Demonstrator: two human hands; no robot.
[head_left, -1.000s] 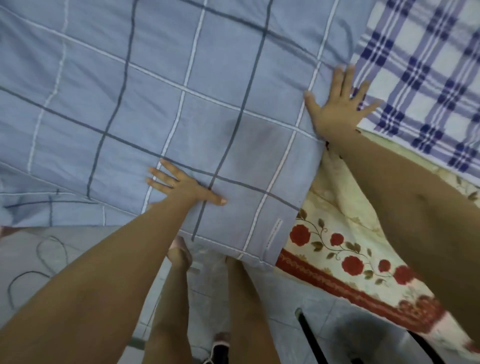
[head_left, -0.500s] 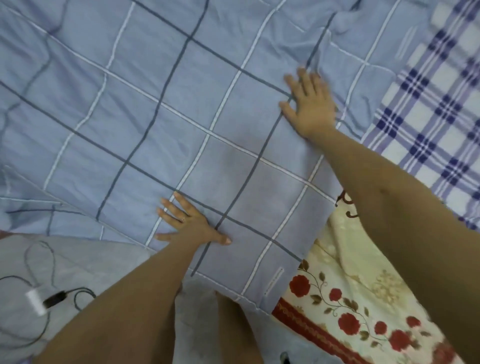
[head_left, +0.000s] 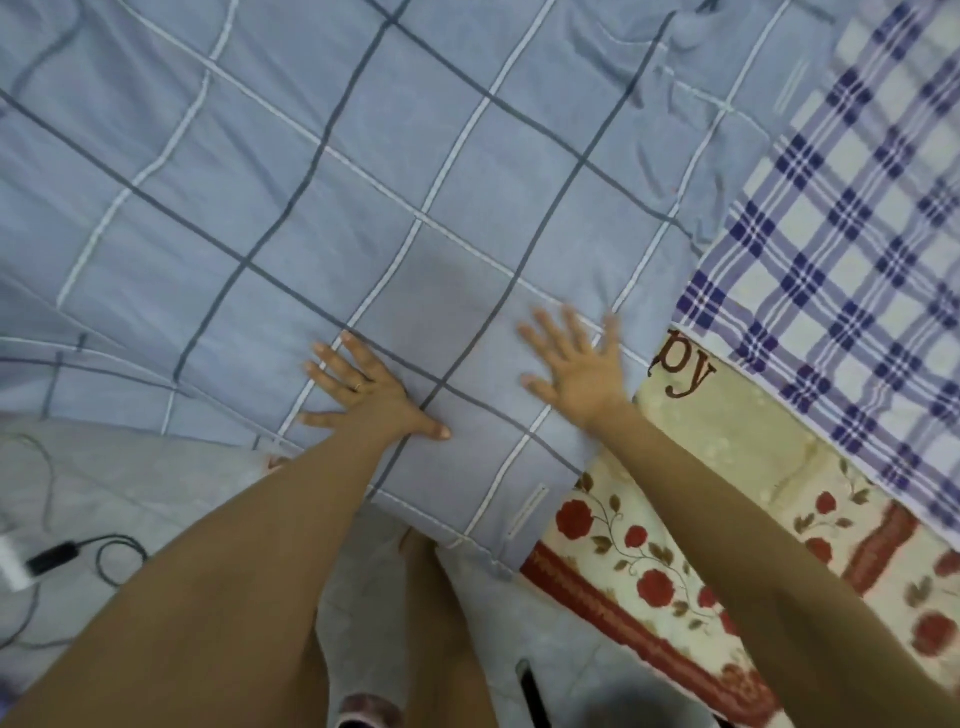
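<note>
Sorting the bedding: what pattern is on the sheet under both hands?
Light blue sheet with crossing dark grey and white lines, clearest in head view.

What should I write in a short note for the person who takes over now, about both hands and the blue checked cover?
Left hand: open, pressing flat on the blue checked cover near its front edge.
Right hand: open, flat on the same cover, close to its right edge.
The cover lies over the floral bedding, beside the purple plaid cloth.
Done: the near corner looks smooth.
Left: the creases at the far right part probably need smoothing.
</note>
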